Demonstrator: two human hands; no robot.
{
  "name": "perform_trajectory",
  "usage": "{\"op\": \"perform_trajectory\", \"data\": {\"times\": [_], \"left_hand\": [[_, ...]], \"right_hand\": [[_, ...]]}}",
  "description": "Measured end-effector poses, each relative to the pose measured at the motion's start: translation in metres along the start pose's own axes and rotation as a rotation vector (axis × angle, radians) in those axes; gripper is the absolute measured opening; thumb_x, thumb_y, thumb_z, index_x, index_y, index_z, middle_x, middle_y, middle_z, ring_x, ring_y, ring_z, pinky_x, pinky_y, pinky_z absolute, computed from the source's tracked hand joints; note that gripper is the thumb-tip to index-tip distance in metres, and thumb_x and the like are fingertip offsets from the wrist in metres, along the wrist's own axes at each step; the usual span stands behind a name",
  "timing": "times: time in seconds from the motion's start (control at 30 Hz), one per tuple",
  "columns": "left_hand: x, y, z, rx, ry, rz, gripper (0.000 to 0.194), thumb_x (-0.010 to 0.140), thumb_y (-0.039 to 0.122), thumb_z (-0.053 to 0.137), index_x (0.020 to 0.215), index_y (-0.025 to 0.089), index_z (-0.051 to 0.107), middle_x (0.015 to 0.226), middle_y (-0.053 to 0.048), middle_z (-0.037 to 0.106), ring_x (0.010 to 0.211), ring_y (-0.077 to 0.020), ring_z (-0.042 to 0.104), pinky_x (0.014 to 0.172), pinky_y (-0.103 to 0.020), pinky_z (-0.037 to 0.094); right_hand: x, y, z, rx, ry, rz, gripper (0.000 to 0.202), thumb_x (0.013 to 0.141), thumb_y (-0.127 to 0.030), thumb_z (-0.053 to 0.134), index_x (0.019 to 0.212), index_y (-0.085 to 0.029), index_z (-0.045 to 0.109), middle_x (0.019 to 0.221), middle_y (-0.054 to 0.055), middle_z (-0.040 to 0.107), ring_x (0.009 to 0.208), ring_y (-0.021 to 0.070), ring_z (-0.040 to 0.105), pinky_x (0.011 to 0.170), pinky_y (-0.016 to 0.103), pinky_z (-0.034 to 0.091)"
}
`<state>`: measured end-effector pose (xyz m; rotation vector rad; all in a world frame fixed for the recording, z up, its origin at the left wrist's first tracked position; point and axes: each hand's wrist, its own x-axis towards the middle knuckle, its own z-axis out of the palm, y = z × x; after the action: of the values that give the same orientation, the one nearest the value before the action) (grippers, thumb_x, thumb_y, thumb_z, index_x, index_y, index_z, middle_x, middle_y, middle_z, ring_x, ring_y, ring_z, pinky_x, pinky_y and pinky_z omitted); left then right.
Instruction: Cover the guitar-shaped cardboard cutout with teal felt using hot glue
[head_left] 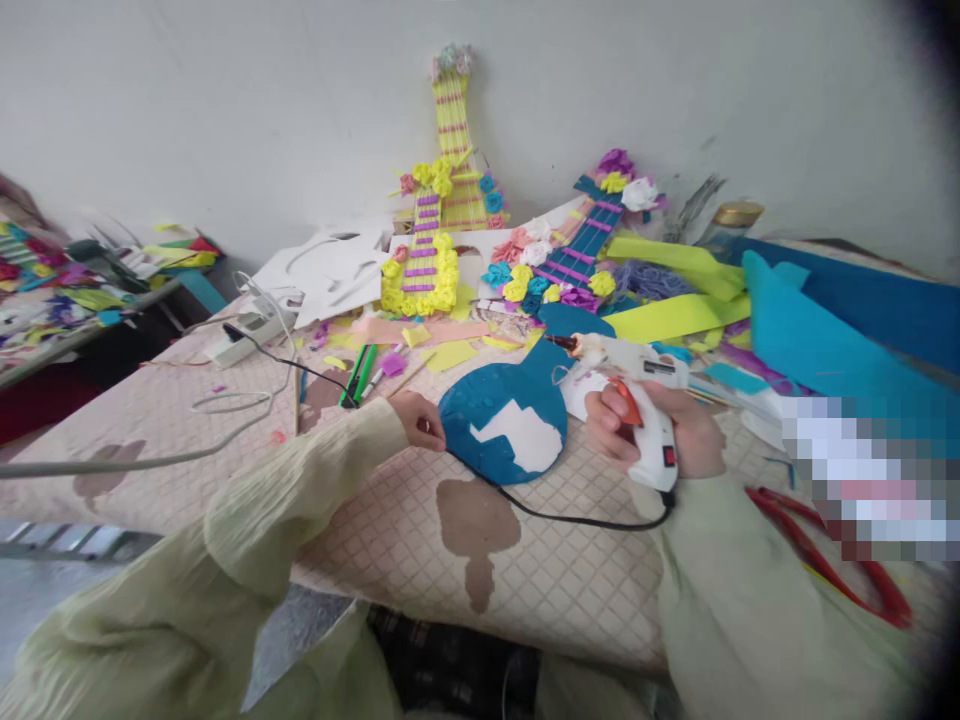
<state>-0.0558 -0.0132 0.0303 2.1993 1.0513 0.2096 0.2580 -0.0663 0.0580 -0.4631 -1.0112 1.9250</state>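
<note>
My right hand (656, 425) is wrapped round a white glue gun (656, 440), with fingers at its orange trigger and the dark nozzle pointing left. Below and left of the nozzle lies a blue guitar-shaped piece (465, 400) with a white patch (525, 438) on its round body. At that body's left edge, my left hand (421, 420) is closed, its fingertips pinching the black cable (555, 517) that runs to the gun's handle. Whether those fingertips also touch the blue piece is hard to tell.
Decorated paper instruments (424, 245) lean at the back. A green cutter (360, 375) and paper scraps lie left of centre. A power strip (251, 335) stands farther left. Red-handled scissors (832, 550) lie at right, near blue sheets (825, 320).
</note>
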Motion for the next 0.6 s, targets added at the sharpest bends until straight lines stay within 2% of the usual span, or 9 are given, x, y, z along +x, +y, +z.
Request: {"op": "perform_trajectory", "data": {"times": [0.13,0.23,0.47,0.53,0.6], "left_hand": [[-0.009,-0.001,0.0,-0.147,0.001,-0.158,0.027,0.068,0.041,0.06,0.066,0.015,0.066,0.048,0.002,0.059,0.044,-0.0073,0.053,0.045,-0.016,0.036],[-0.014,-0.004,0.002,-0.262,0.022,-0.236,0.026,0.067,0.04,0.061,0.063,0.014,0.06,0.044,0.004,0.053,0.044,-0.0067,0.05,0.045,-0.016,0.035],[-0.025,-0.01,0.004,-0.437,0.079,-0.172,0.044,0.064,0.058,0.056,0.06,0.015,0.047,0.05,0.001,0.052,0.046,-0.0078,0.044,0.042,-0.019,0.034],[-0.039,-0.005,0.002,-0.503,0.128,-0.139,0.048,0.064,0.063,0.052,0.057,0.017,0.042,0.048,0.002,0.045,0.046,-0.0087,0.043,0.044,-0.022,0.038],[-0.062,0.001,0.001,-0.558,0.18,-0.115,0.049,0.068,0.065,0.046,0.055,0.018,0.035,0.045,0.005,0.034,0.044,-0.0084,0.038,0.046,-0.024,0.039]], "right_hand": [[0.0,-0.001,0.0,-0.061,-0.001,0.018,0.026,0.076,-0.043,0.044,0.068,-0.019,0.047,0.068,0.001,0.042,0.042,0.0087,0.034,0.04,0.026,0.032],[-0.001,-0.004,0.0,-0.137,0.015,0.074,0.028,0.075,-0.047,0.044,0.068,-0.02,0.045,0.07,0.003,0.043,0.043,0.0092,0.033,0.039,0.025,0.031],[-0.003,-0.008,0.003,-0.302,0.127,0.146,0.034,0.074,-0.052,0.039,0.063,-0.02,0.045,0.07,0.005,0.045,0.043,0.0103,0.035,0.042,0.027,0.03],[-0.003,-0.008,0.004,-0.314,0.147,0.141,0.034,0.073,-0.052,0.039,0.063,-0.02,0.045,0.069,0.004,0.045,0.043,0.0101,0.035,0.043,0.028,0.031],[-0.003,-0.008,0.005,-0.295,0.152,0.123,0.032,0.074,-0.051,0.04,0.064,-0.021,0.045,0.068,0.002,0.043,0.042,0.0094,0.034,0.045,0.028,0.03]]}}
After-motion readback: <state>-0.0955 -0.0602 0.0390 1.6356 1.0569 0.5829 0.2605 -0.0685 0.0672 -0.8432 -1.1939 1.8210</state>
